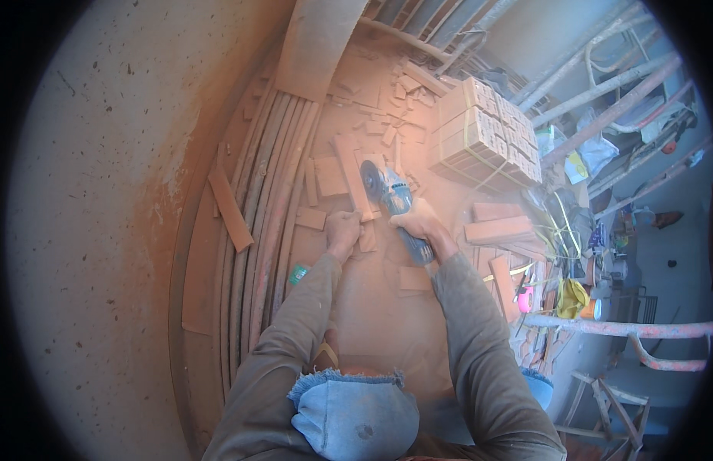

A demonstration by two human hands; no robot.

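My right hand (pixel 419 221) is wrapped round the body of a blue-grey angle grinder (pixel 399 201). The grinder's dark cutting disc (pixel 370 179) is up against the side of a long, narrow reddish brick tile (pixel 352 170); whether it touches cannot be told. My left hand (pixel 343 233) is closed at the near end of that tile, its fingertips partly hidden. Close by lie a wider tile (pixel 330 177) and a short tile piece (pixel 310 218). Reddish dust hazes the air around the disc.
Long pipes (pixel 262 192) lie along the wall at left, with a loose tile (pixel 230 211) across them. A strapped stack of tiles (pixel 487 138) stands ahead right. Broken pieces (pixel 393 107) litter the far floor. Scaffold frames (pixel 618 329) and more tiles (pixel 501 229) are on the right.
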